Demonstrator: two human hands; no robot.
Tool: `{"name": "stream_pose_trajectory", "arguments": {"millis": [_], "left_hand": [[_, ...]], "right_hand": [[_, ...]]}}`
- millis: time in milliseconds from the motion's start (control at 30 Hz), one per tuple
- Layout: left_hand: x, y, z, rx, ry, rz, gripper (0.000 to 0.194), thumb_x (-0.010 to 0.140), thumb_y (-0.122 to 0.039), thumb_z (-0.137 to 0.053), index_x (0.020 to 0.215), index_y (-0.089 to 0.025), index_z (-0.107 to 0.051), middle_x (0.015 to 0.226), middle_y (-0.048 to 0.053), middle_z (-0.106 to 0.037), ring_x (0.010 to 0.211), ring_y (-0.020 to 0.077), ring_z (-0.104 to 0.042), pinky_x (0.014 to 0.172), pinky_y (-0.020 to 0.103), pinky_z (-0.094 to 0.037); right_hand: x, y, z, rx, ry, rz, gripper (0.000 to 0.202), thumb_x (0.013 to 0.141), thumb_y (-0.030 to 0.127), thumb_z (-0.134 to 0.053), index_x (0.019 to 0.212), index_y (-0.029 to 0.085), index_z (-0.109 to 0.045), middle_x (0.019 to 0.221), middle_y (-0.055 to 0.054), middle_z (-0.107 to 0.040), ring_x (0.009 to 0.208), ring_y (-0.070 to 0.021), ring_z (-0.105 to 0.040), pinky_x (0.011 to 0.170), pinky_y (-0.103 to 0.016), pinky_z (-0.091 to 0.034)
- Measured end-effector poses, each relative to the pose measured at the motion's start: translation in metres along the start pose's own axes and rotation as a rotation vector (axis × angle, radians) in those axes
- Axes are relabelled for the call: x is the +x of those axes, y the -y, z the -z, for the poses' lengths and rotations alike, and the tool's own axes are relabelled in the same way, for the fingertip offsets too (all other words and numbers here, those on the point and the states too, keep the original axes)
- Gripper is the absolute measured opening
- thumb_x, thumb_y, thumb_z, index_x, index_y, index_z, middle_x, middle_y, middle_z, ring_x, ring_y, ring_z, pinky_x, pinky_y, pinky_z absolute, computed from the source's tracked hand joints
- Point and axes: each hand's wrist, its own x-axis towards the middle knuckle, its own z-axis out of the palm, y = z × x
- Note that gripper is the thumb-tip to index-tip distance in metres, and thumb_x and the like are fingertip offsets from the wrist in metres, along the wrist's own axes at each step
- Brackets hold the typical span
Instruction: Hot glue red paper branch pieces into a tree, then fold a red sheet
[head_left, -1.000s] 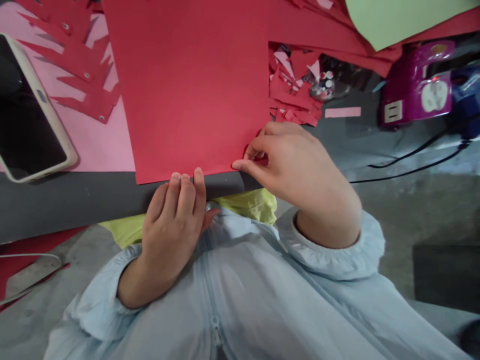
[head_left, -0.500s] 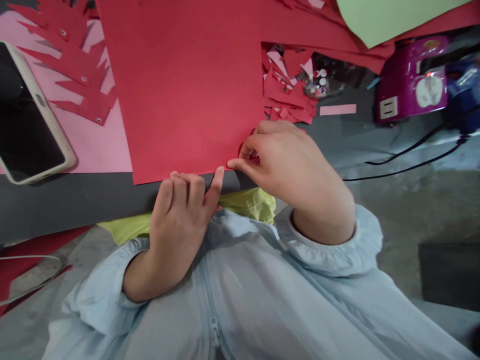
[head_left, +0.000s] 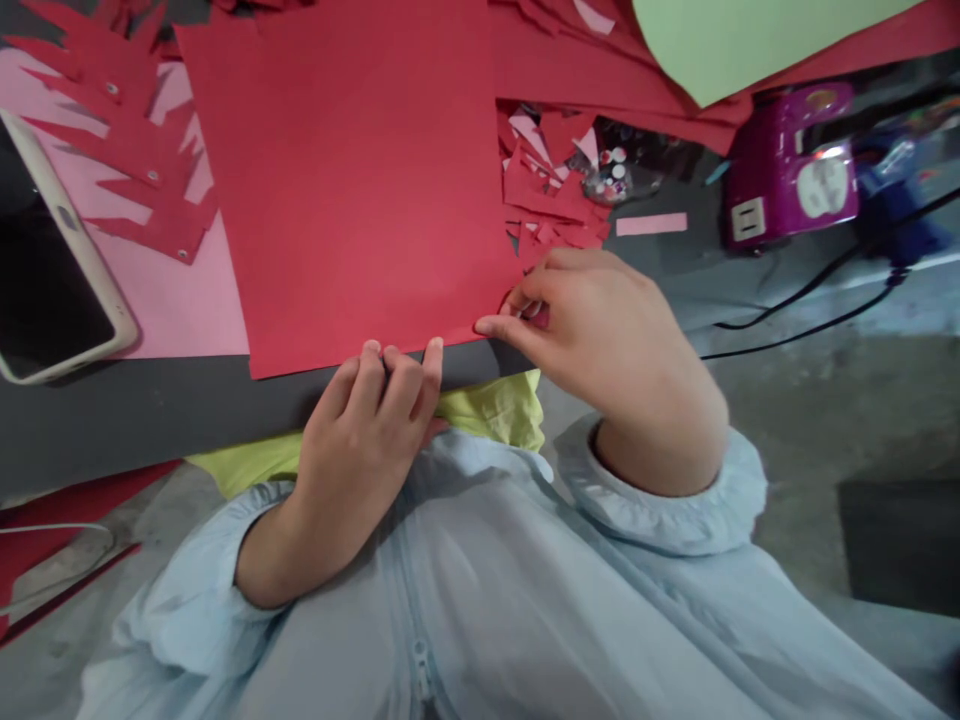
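Observation:
A large red paper sheet (head_left: pixel 360 190) lies on the dark table, its near edge close to the table's front edge. My right hand (head_left: pixel 600 330) pinches the sheet's near right corner between thumb and fingers. The fingertips of my left hand (head_left: pixel 367 430) rest on the near edge of the sheet, left of my right hand; its fingers are bent and close together, and its thumb is mostly hidden. Whether anything small lies under the left fingertips cannot be seen.
At left, a phone (head_left: pixel 52 260) and red cutouts with small eyes (head_left: pixel 150 175) lie on pink paper (head_left: pixel 202 300). Red scraps (head_left: pixel 547 190), a pink strip (head_left: pixel 651 224), a green sheet (head_left: pixel 750 40) and a purple device (head_left: pixel 787 170) with cables are to the right.
My right hand has shifted slightly right along the near edge. The left index finger has drawn in beside the other fingers. The table items appear a little further left in view.

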Motion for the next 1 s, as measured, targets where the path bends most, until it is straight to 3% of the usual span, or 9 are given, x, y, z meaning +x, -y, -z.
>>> {"name": "stream_pose_trajectory", "arguments": {"millis": [400, 633, 733, 833, 900, 1000], "left_hand": [[0.005, 0.0, 0.0, 0.016, -0.004, -0.004, 0.054, 0.098, -0.044, -0.051, 0.142, -0.013, -0.05, 0.103, 0.013, -0.066, 0.104, 0.0278, -0.063, 0.088, 0.037, -0.053], [0.018, -0.007, 0.005, -0.024, 0.085, 0.01, 0.057, 0.097, -0.043, -0.053, 0.148, -0.019, -0.043, 0.101, 0.011, -0.062, 0.094, 0.0258, -0.06, 0.087, 0.04, -0.053], [0.022, -0.009, 0.007, -0.04, 0.123, 0.02, 0.059, 0.096, -0.042, -0.055, 0.15, -0.022, -0.039, 0.104, 0.011, -0.061, 0.091, 0.0246, -0.058, 0.088, 0.041, -0.052], [0.024, -0.01, 0.008, -0.013, 0.133, 0.016, 0.061, 0.095, -0.042, -0.057, 0.15, -0.022, -0.04, 0.104, 0.011, -0.061, 0.091, 0.0249, -0.057, 0.088, 0.041, -0.052], [0.026, -0.011, 0.009, 0.005, 0.14, 0.012, 0.062, 0.094, -0.042, -0.059, 0.15, -0.022, -0.04, 0.103, 0.011, -0.06, 0.091, 0.0253, -0.057, 0.086, 0.041, -0.053], [0.029, -0.013, 0.008, 0.001, 0.16, 0.027, 0.063, 0.094, -0.04, -0.059, 0.151, -0.025, -0.037, 0.105, 0.012, -0.059, 0.089, 0.025, -0.057, 0.084, 0.042, -0.053]], "right_hand": [[-0.004, -0.002, -0.008, 0.002, -0.066, 0.012, 0.03, 0.093, 0.037, -0.055, 0.077, 0.017, -0.07, 0.083, -0.01, -0.065, 0.084, -0.0243, -0.058, 0.076, -0.037, -0.043], [-0.002, 0.0, -0.007, -0.003, -0.053, -0.001, 0.025, 0.093, 0.033, -0.059, 0.075, 0.017, -0.069, 0.081, -0.009, -0.063, 0.084, -0.0254, -0.058, 0.077, -0.038, -0.045], [-0.008, -0.002, -0.007, 0.035, -0.131, 0.003, 0.024, 0.093, 0.032, -0.058, 0.077, 0.018, -0.069, 0.084, -0.009, -0.063, 0.086, -0.0255, -0.059, 0.08, -0.039, -0.046], [-0.025, -0.008, -0.007, 0.069, -0.282, 0.023, 0.021, 0.095, 0.028, -0.054, 0.092, 0.018, -0.072, 0.088, -0.01, -0.063, 0.086, -0.0236, -0.058, 0.081, -0.038, -0.046], [-0.038, -0.012, -0.007, 0.092, -0.38, 0.07, 0.024, 0.096, 0.026, -0.049, 0.098, 0.021, -0.072, 0.081, -0.007, -0.061, 0.078, -0.0207, -0.055, 0.075, -0.037, -0.046], [-0.053, -0.017, -0.013, 0.118, -0.369, 0.115, 0.024, 0.094, 0.019, -0.049, 0.1, 0.022, -0.072, 0.075, -0.004, -0.059, 0.07, -0.0179, -0.051, 0.067, -0.034, -0.044]]}}
